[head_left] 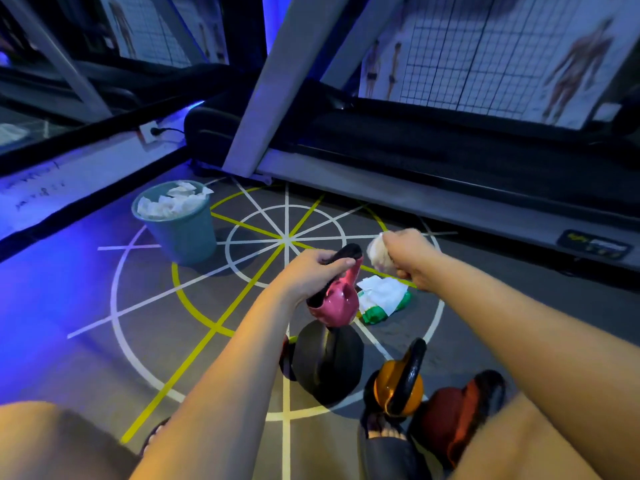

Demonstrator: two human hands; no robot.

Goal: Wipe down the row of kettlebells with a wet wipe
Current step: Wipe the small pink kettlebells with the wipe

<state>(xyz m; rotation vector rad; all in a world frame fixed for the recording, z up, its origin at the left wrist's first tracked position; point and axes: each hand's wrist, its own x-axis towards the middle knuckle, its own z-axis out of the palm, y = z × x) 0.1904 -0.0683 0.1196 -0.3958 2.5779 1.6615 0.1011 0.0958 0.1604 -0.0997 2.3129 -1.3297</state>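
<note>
My left hand point(311, 271) grips the black handle of a pink kettlebell point(337, 303), tilted and lifted above the floor. My right hand point(410, 256) holds a crumpled white wet wipe point(377, 254) just right of that handle. Below the pink one sits a black kettlebell point(329, 362). An orange kettlebell point(398, 388) with a black handle and a red kettlebell point(446, 420) stand to its right, near my feet. A green-and-white pack of wipes point(382, 303) lies on the floor behind the pink kettlebell.
A blue bin point(180, 230) full of used white wipes stands at the left on the floor markings. A treadmill point(450, 174) runs along the back right. A wall socket with a cable point(152, 131) is behind the bin. My knees fill the bottom corners.
</note>
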